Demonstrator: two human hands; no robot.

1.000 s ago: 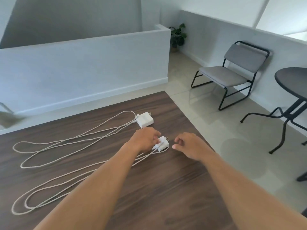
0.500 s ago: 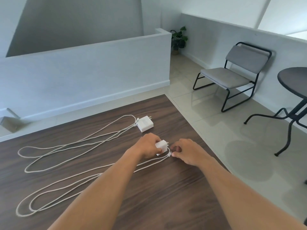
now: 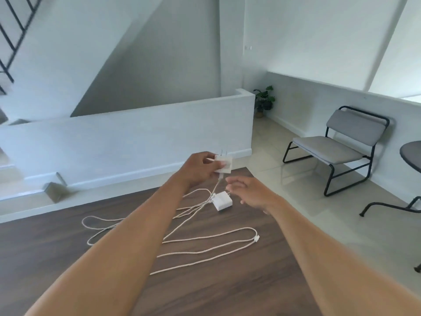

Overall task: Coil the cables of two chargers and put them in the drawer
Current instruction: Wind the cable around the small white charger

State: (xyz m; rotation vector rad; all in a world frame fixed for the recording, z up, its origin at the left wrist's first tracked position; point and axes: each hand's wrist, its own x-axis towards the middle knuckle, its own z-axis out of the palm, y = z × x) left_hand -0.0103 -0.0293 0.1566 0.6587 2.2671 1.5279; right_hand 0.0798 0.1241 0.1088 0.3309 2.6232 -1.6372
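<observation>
Lifted off the wooden table (image 3: 227, 288) since half a second ago: 1 white charger (image 3: 224, 164), now being held up in the air by the left hand (image 3: 200, 169) — thumb across its near face, fingers wrapping behind, prongs pointing up. Trailing down from its lower edge, its cable (image 3: 217, 185), dropping toward the tabletop and joining the loose loops there. Hovering just to the right and a little lower, the right hand (image 3: 248, 192) — fingers spread and slightly curled, gripping nothing, no longer pinching at the plug as it was a moment earlier. Lying flat on the table just below both hands, the second charger (image 3: 222, 201), its own cord leaving from its left side. Sprawling uncoiled across the dark wood, both cables (image 3: 205, 238) in long overlapping loops, partly hidden under the left forearm; a small connector end (image 3: 256, 238) resting at the right tip of 1 loop, near the table's right edge. Camera view also tilting up compared with before, showing more of the white half-wall (image 3: 136, 137) beyond the table. Standing off to the right on the tiled floor, a grey chair (image 3: 337, 147) and the edge of a round dark table (image 3: 412, 153); a potted plant (image 3: 264, 101) in the far corner. No drawer showing anywhere in view.
</observation>
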